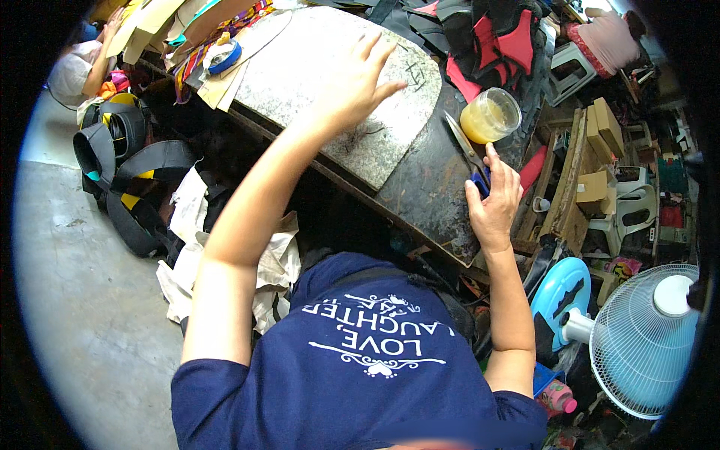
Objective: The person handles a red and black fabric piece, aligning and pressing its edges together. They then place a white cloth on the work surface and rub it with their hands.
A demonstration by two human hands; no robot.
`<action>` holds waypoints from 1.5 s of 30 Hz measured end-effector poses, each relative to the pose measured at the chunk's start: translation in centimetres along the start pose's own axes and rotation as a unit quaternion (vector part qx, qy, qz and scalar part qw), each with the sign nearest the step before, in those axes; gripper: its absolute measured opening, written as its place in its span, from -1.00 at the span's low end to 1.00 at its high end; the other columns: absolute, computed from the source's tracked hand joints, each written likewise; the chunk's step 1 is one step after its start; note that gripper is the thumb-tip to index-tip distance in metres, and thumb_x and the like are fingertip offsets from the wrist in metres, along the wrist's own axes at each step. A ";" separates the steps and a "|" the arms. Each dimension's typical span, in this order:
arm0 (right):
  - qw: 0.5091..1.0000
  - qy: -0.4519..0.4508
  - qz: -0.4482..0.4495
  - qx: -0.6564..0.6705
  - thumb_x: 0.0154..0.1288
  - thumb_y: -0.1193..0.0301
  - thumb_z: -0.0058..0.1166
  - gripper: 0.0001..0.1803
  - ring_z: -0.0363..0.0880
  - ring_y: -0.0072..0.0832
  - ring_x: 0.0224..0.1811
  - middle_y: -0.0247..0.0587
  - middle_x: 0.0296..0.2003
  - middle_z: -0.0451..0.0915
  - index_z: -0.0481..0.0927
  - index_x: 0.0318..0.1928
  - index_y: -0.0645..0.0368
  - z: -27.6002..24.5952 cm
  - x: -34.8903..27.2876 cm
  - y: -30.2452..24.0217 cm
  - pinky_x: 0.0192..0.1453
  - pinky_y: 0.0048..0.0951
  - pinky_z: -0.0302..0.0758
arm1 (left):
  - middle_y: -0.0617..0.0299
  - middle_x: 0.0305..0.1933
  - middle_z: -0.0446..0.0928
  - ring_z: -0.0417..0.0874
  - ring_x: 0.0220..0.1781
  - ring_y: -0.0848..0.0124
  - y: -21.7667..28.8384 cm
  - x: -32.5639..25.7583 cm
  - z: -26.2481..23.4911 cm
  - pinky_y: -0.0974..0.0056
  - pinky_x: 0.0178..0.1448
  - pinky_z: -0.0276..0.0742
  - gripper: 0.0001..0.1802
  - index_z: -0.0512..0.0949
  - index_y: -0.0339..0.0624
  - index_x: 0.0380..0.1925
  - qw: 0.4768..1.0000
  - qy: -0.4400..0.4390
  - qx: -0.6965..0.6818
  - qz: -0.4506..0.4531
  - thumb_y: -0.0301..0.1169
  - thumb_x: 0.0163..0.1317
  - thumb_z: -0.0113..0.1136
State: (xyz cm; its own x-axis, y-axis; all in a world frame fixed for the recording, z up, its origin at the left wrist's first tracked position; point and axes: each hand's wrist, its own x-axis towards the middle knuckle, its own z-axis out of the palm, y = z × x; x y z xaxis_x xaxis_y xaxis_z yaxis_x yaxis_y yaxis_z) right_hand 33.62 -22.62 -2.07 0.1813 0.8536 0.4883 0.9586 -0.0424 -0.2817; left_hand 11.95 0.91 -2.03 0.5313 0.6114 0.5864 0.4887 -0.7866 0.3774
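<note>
A pale, speckled board (300,67) lies on the dark worktable, with a small scribbled mark near its right end. My left hand (352,86) is over this board, fingers spread and nothing in them; whether it touches the surface I cannot tell. At the table's right side is a pair of scissors (464,145) with blue handles, blades pointing away from me. My right hand (496,196) is around the handles, thumb on one side and fingers on the other. Just beyond the fingertips stands a clear round jar (491,116) with yellowish contents.
Black and red cut pieces (499,41) are heaped at the back right. A blue tape roll (225,58) sits at the back left near yellowish sheets. Black straps (135,172) hang left of the table. A blue fan (645,341) stands at the right. Another person (79,71) is at the far left.
</note>
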 end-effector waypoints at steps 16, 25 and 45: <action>0.999 0.029 -0.035 0.007 0.21 0.30 0.25 -0.22 0.46 -0.20 0.22 -0.17 0.14 0.54 0.32 0.45 0.07 0.0 0.2 0.2 0.36 -0.13 0.26 | -0.02 0.61 0.12 0.01 0.67 0.12 -2.5 1.1 -1.1 -0.07 0.67 -0.18 -0.26 0.19 -0.10 0.52 0.951 -0.292 -0.083 0.057 0.13 0.54 -0.22; 0.967 -0.102 -0.235 0.000 0.48 -0.15 -0.14 -0.24 0.18 0.00 0.51 0.08 0.40 0.33 0.37 0.40 0.19 2.8 7.9 -5.5 0.56 0.05 0.09 | -0.13 0.29 0.49 0.43 0.37 -0.07 -6.3 -5.8 -5.0 0.01 0.47 0.28 -0.26 0.41 -0.28 0.33 0.987 0.087 0.122 -0.062 0.15 0.50 -0.14; 0.892 -0.277 -0.226 0.276 0.52 0.11 -0.12 -0.36 0.25 0.01 0.50 0.25 0.39 0.33 0.40 0.34 0.41 4.7 11.5 -6.0 0.58 -0.13 0.15 | 0.01 -0.02 0.67 0.63 0.06 0.06 -5.9 -6.8 -4.3 0.12 0.17 0.52 -0.55 0.63 -0.17 0.09 0.975 0.187 0.017 -0.120 -0.09 0.45 0.03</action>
State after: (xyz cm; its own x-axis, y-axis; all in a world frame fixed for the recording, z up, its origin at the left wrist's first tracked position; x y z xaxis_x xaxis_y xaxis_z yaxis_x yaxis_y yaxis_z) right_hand 28.88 -10.16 1.37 -0.4788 0.8510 0.2159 0.6239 0.5028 -0.5983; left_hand 2.43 1.07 -5.14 0.1128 0.6987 0.7064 0.5933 -0.6177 0.5162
